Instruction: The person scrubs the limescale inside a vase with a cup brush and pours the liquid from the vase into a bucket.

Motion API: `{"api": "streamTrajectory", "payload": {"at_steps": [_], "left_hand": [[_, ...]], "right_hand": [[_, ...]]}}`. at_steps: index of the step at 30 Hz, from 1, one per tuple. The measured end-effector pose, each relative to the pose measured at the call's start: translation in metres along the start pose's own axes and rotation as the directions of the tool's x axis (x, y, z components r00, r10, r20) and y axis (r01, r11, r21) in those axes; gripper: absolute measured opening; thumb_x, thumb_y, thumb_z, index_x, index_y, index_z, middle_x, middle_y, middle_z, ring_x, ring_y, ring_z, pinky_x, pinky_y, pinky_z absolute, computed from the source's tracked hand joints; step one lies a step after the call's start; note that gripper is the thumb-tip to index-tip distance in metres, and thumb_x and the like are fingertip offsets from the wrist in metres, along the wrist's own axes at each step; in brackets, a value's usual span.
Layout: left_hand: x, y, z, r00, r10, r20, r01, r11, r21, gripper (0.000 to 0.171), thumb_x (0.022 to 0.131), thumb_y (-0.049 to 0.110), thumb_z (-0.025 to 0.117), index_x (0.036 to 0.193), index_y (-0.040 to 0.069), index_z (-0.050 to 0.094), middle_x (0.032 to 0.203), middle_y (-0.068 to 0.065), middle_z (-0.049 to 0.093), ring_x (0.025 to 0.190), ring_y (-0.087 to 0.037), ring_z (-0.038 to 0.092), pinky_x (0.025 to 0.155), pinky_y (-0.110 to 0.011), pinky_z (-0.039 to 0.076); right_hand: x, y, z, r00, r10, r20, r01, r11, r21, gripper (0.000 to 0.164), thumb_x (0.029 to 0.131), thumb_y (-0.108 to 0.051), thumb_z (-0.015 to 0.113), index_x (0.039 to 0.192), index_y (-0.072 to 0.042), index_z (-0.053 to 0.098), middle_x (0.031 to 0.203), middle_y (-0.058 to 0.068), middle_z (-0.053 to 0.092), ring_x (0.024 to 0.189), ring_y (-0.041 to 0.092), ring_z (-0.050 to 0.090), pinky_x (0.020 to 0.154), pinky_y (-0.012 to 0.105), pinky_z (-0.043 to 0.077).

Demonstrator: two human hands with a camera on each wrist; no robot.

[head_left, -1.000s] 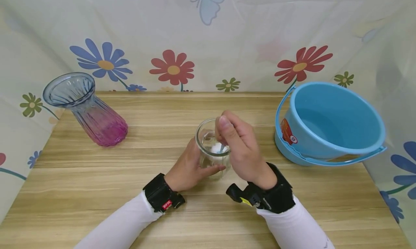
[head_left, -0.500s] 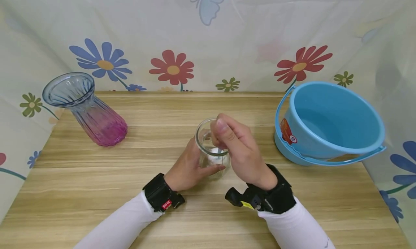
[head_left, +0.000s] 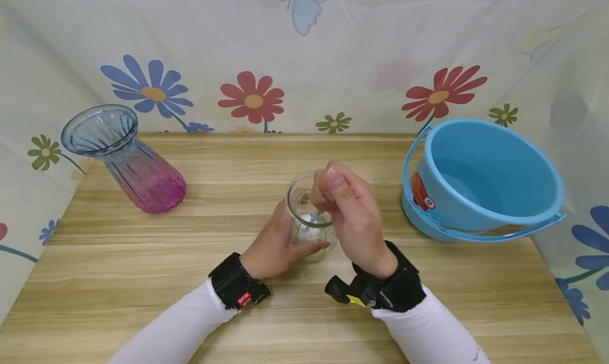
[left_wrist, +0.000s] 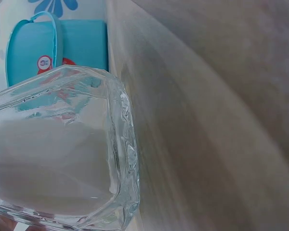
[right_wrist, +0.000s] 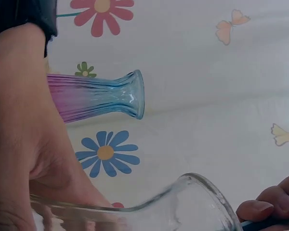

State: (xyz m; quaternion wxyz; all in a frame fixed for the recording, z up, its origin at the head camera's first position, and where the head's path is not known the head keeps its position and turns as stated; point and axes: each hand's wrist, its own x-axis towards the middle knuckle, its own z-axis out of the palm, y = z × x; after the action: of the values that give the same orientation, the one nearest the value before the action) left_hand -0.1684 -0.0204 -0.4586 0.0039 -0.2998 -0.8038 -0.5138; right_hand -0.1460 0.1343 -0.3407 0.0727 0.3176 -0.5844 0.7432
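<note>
Near the table's middle, my left hand [head_left: 271, 248] grips a clear glass jar [head_left: 291, 216] by its side, thumb across the front. Over the jar's mouth, my right hand [head_left: 354, 211] is curled round the blue handle [head_left: 315, 216] of a bottle brush. The brush's white, sponge-like head [left_wrist: 53, 163] is down inside the jar and shows through the glass in the left wrist view. In the right wrist view, the right hand's fingers [right_wrist: 274, 202] close on the handle just beyond the jar's rim [right_wrist: 207, 190]. Most of the handle is hidden by the hand.
A ribbed glass vase [head_left: 147, 168], blue at the top and pink below, stands at the back left. At the right is a light blue bucket [head_left: 457, 205] with its handle hanging toward the front. A flower-printed curtain [head_left: 361, 47] surrounds the wooden table [head_left: 228, 168].
My right hand dips slightly toward the jar, then rises a little, and the brush head shifts left inside the jar. The left hand and the jar stay in place.
</note>
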Motion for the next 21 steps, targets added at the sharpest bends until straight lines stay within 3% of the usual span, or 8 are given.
{"api": "streamTrajectory", "payload": {"at_steps": [12, 21], "left_hand": [[-0.0003, -0.0002, 0.0000, 1.000, -0.008, 0.013, 0.007, 1.000, 0.003, 0.100, 0.082, 0.035, 0.089, 0.156, 0.029, 0.023, 0.146, 0.004, 0.045, 0.131, -0.013, 0.049, 0.115, -0.035, 0.045], [0.0007, -0.0019, 0.0003, 1.000, 0.027, 0.009, -0.027, 0.999, 0.028, 0.101, 0.082, 0.034, 0.089, 0.157, 0.028, 0.022, 0.148, 0.003, 0.045, 0.134, -0.012, 0.050, 0.118, -0.034, 0.043]], "right_hand": [[-0.0006, 0.0020, 0.0040, 1.000, -0.013, -0.022, 0.012, 0.999, -0.045, 0.039, 0.112, -0.016, 0.033, 0.077, 0.000, 0.032, 0.071, 0.005, 0.030, 0.065, 0.019, 0.030, 0.064, 0.029, 0.025], [0.0007, -0.0012, 0.0009, 0.999, -0.017, -0.036, 0.010, 0.980, -0.201, 0.034, 0.109, -0.006, 0.030, 0.077, 0.002, 0.038, 0.070, 0.005, 0.035, 0.066, 0.021, 0.037, 0.065, 0.029, 0.030]]}}
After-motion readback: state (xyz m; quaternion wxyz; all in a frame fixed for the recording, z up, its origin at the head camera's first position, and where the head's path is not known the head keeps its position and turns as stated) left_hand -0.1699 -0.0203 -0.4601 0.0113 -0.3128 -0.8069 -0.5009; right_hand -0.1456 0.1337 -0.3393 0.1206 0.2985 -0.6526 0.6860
